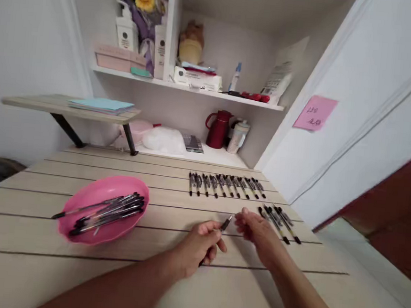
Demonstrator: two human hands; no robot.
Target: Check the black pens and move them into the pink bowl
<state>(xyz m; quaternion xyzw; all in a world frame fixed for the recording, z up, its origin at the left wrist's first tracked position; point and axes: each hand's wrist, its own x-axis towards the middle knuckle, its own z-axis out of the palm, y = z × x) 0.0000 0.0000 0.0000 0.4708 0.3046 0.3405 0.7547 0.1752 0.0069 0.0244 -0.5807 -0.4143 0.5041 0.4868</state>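
Observation:
My left hand (203, 245) is closed around a pen (225, 224), whose dark grip and bare metal tip point up and to the right. Just right of that tip is my right hand (256, 229), its thumb and fingers pinched together. Whatever lies in that pinch, if anything, is too small to make out. Beyond my hands runs a row of several pens (224, 186), laid side by side. A shorter group of pens (279, 222) lies to the right of my right hand. At left, a pink bowl (136, 183) holds a heap of pens (114, 211).
The slatted wooden tabletop (165, 284) meets a white shelf unit at the back. A small raised stand (37, 103) carries blue paper (102, 104) at the left rear. A red jug (218, 130) and a pale bottle (238, 137) stand behind. A pink note (315, 113) sticks to the right panel.

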